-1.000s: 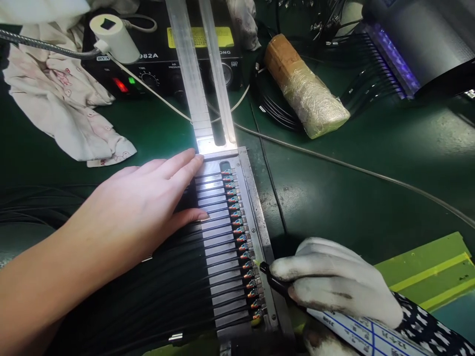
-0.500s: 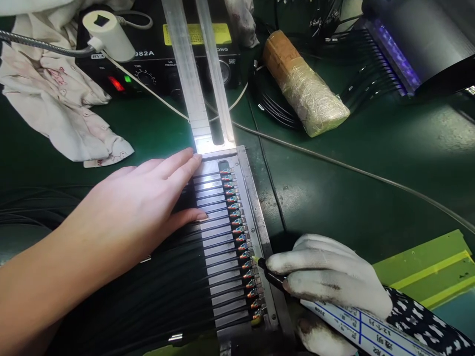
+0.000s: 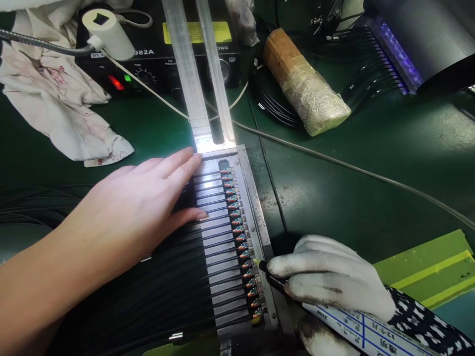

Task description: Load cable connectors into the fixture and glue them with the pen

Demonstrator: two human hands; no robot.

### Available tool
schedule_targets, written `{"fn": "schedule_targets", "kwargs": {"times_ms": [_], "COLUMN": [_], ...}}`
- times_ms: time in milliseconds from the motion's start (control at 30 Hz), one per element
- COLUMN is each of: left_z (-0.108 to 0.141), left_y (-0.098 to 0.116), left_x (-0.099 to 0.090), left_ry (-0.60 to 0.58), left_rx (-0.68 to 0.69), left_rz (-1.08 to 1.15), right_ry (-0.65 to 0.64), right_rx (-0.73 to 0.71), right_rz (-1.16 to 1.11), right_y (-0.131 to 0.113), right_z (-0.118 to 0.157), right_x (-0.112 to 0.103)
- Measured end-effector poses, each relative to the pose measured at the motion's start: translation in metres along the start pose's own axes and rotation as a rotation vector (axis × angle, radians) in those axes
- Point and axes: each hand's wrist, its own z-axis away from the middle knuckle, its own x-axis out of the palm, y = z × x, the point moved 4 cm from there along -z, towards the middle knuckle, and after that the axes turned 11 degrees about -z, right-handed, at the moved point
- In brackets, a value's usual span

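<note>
My left hand [image 3: 137, 198] is bare and lies with its fingers stretched out on the upper left side of a metal fixture [image 3: 218, 247]. Its thumb rests near the black cables [image 3: 218, 243], laid side by side across the fixture. At their ends, a row of small connectors [image 3: 243, 245] shows coloured wires. In a stained white glove, my right hand [image 3: 334, 277] grips a black glue syringe [image 3: 276, 283] with a white printed label. The syringe's yellowish tip [image 3: 257, 261] is at the lower half of the connector row; whether it touches one I cannot tell.
Beyond the fixture stands a black control box [image 3: 148, 74] with lit lamps, and a white lamp head [image 3: 107, 34] hangs before it. A clear ruler-like bar [image 3: 191, 84], a wrapped block [image 3: 308, 84], a thin hose [image 3: 334, 160], a white cloth [image 3: 70, 109] and a purple-lit device [image 3: 426, 44] surround it.
The syringe tip and my gloved right hand have shifted slightly down and right along the connector row. My left hand has stayed in place.
</note>
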Motion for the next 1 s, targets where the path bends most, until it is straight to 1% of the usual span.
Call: {"fn": "schedule_targets", "kwargs": {"times_ms": [200, 333, 467, 533, 700, 900, 1000], "left_z": [0.0, 0.0, 0.0, 0.0, 0.001, 0.002, 0.001], "left_y": [0.001, 0.002, 0.002, 0.001, 0.001, 0.0, 0.0], "left_x": [-0.003, -0.003, -0.002, -0.002, 0.0, 0.001, 0.0], "left_ry": [0.066, 0.08, 0.091, 0.084, 0.025, 0.013, -0.002], "left_rx": [0.029, 0.033, 0.032, 0.031, 0.04, 0.025, 0.024], "left_rz": [-0.083, -0.091, -0.096, -0.082, -0.052, -0.063, -0.07], "right_ry": [0.003, -0.017, 0.009, 0.018, -0.024, 0.016, 0.017], "right_rx": [-0.03, -0.032, -0.053, -0.056, -0.027, -0.056, -0.01], "right_rz": [-0.026, -0.018, -0.018, -0.009, 0.034, 0.016, -0.014], "right_y": [0.003, 0.003, 0.001, -0.002, -0.011, -0.006, -0.003], "right_z": [0.0, -0.002, -0.005, -0.007, -0.004, 0.012, 0.013], "right_x": [-0.001, 0.0, -0.001, -0.003, -0.006, 0.003, 0.005]}}
